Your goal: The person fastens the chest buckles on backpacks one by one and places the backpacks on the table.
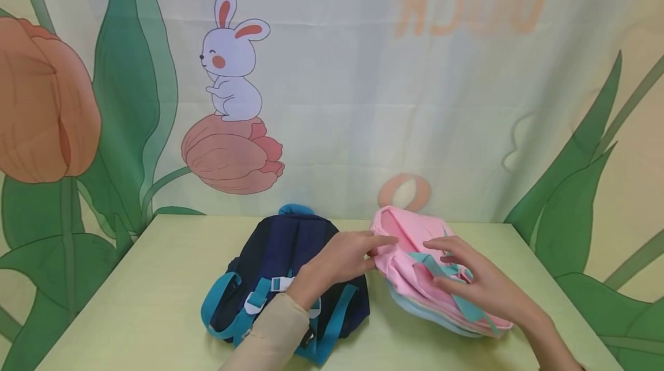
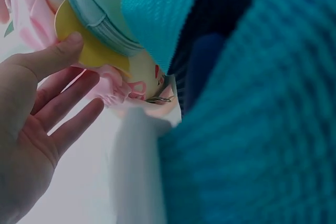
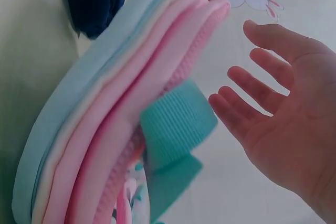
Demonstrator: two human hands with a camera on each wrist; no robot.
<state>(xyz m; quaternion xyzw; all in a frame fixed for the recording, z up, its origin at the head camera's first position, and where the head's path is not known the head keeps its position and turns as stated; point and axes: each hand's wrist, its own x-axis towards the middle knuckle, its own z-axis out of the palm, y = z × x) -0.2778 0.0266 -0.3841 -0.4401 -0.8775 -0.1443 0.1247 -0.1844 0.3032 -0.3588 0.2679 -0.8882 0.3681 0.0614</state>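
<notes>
A small pink and pale-blue backpack (image 1: pixel 420 227) lies at the right of the table, tilted, its turquoise straps facing up. Beside its near left edge is my left hand (image 1: pixel 344 253). In the left wrist view, this hand's fingers (image 2: pixel 68 98) are loosely extended, and the thumb overlaps a yellow patch (image 2: pixel 92 45) on the bag; whether it touches is unclear. Over the bag's right side hovers my right hand (image 1: pixel 485 281), fingers spread. The right wrist view has that hand apart from the turquoise strap (image 3: pixel 181 119), with nothing in it.
A navy backpack (image 1: pixel 295 238) with teal straps and white buckles lies to the left, partly under my left forearm. Behind the pale-green table (image 1: pixel 155 279) hangs a printed curtain (image 1: pixel 332 100) showing a rabbit and tulips.
</notes>
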